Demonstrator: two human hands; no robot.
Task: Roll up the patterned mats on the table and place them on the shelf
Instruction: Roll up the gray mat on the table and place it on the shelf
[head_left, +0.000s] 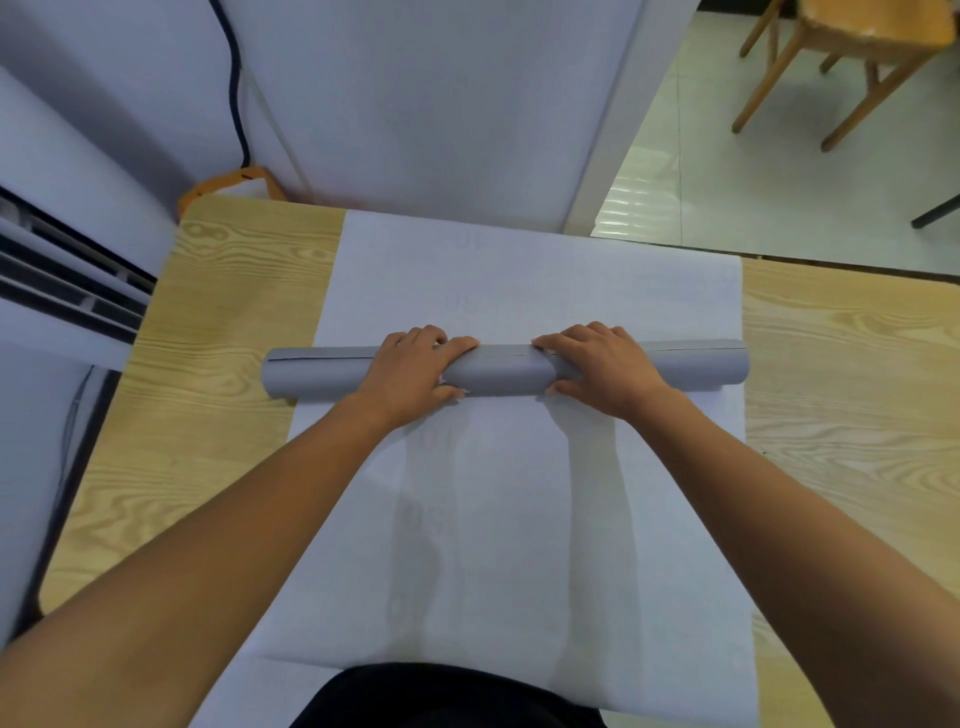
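Roll (501, 370), grey, lies crosswise at mid-table (228, 322), on top of a flat white mat (519, 519) w/ faint numerals. Left hand (415, 371) & right hand (597, 364) sit near the roll's middle, both gripping it: fingers curled over the far side, thumbs on the near side. Roll ends stick out past both hands. Wooden chair (857, 67) far right.

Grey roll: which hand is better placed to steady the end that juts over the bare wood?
Left, probably. The left hand grips the grey roll on that side; the right hand holds it beyond the middle, farther away.
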